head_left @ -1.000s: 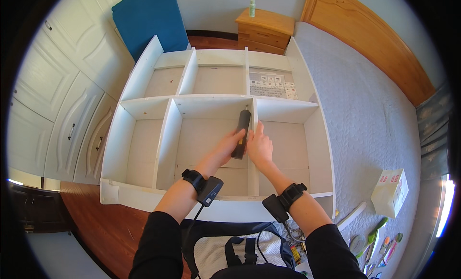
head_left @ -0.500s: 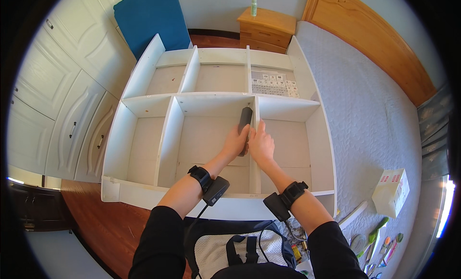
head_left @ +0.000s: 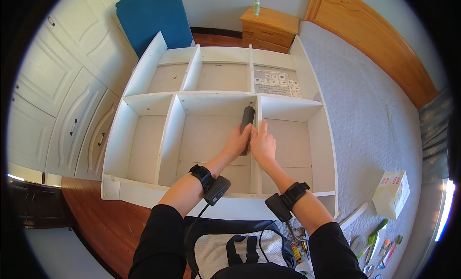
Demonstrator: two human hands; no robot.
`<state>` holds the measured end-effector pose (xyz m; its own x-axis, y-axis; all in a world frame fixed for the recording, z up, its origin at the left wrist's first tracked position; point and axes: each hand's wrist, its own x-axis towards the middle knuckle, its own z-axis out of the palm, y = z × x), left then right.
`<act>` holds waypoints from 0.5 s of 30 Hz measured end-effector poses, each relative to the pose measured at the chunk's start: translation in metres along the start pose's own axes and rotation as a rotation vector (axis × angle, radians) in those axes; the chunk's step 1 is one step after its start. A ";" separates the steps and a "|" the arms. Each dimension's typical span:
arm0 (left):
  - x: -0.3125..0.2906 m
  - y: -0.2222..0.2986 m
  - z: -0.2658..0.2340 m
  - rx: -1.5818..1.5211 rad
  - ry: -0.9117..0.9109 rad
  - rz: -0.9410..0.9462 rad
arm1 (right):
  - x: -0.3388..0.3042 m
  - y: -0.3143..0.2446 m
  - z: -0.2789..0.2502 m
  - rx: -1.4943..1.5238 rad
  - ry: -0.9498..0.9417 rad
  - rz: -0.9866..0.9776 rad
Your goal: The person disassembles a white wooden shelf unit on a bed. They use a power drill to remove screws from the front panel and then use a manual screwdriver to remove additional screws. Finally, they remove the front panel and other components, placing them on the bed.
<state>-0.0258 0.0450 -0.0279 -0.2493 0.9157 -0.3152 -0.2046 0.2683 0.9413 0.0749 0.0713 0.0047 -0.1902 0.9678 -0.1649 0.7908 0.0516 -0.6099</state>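
Observation:
A white shelf unit [head_left: 223, 208] with several compartments lies on its back in front of me. My left hand [head_left: 236, 140] is wrapped round a dark grey cylindrical tool [head_left: 248, 116] in the near middle compartment. The tool stands at a slant beside the upright divider [head_left: 258, 178], its far end close to the crosswise board [head_left: 216, 99]. What that end touches cannot be made out. My right hand [head_left: 263, 145] is on the same divider from the right, thumb toward the tool and index finger pointing away from me; its other fingers are curled and partly hidden.
A printed sheet of small pictures [head_left: 278, 85] lies in the far right compartment. Right of the unit is a bed [head_left: 370, 130] with a white box [head_left: 391, 195] and scattered tools. A black-edged bag [head_left: 216, 248] sits near me. White cabinets [head_left: 57, 86] stand left, a nightstand [head_left: 269, 26] behind.
The whole view has shifted slightly. Both hands and the tool keep nearly the same place against the divider.

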 end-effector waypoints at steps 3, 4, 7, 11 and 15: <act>0.001 0.001 0.002 -0.014 0.021 -0.035 | 0.000 0.000 0.003 -0.021 0.049 -0.032; 0.001 0.002 0.001 -0.022 0.027 -0.052 | -0.001 0.000 0.004 -0.029 0.074 -0.047; 0.004 0.004 -0.001 -0.291 -0.072 -0.115 | -0.001 0.000 0.003 -0.090 0.065 -0.039; 0.011 0.004 -0.011 -0.586 -0.317 -0.253 | -0.002 -0.001 -0.003 0.185 -0.078 0.012; 0.015 0.004 -0.015 -0.742 -0.417 -0.289 | -0.004 -0.004 -0.006 0.273 -0.058 0.003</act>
<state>-0.0446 0.0548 -0.0308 0.2409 0.9156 -0.3220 -0.8008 0.3750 0.4670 0.0762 0.0685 0.0126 -0.2274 0.9518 -0.2058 0.6067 -0.0269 -0.7945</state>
